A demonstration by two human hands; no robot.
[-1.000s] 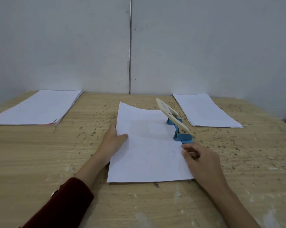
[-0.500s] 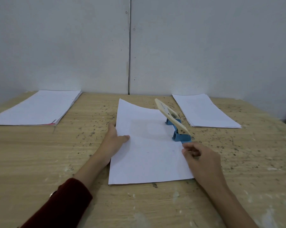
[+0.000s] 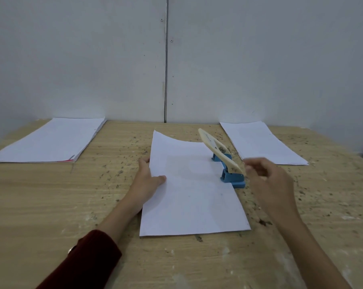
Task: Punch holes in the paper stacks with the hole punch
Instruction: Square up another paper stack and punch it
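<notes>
The paper (image 3: pixel 189 190) lies flat in the middle of the bench (image 3: pixel 51 205), with its right edge tucked into the blue hole punch (image 3: pixel 231 177). The cream handle (image 3: pixel 218 151) of the punch sticks up high, so I think no holes have been made yet.

The left hand (image 3: pixel 148 182) holds the left edge of the paper, with the thumb on top and the fingers hidden behind the sheet. The right hand (image 3: pixel 268 180) hangs in the air just beside the low end of the handle. It looks blurry. Its fingers are loosely bent and hold nothing.

To do this step well, I would keep the left hand pressing so the paper cannot slide. The edge should sit all the way inside the slot, straight and even. Then the right hand should push down on the handle, hard and in one go, and not from the side, or the punch may tip.

One stack (image 3: pixel 49 140) waits far off to the left, and another stack (image 3: pixel 261 142) lies at the right, behind the punch.
</notes>
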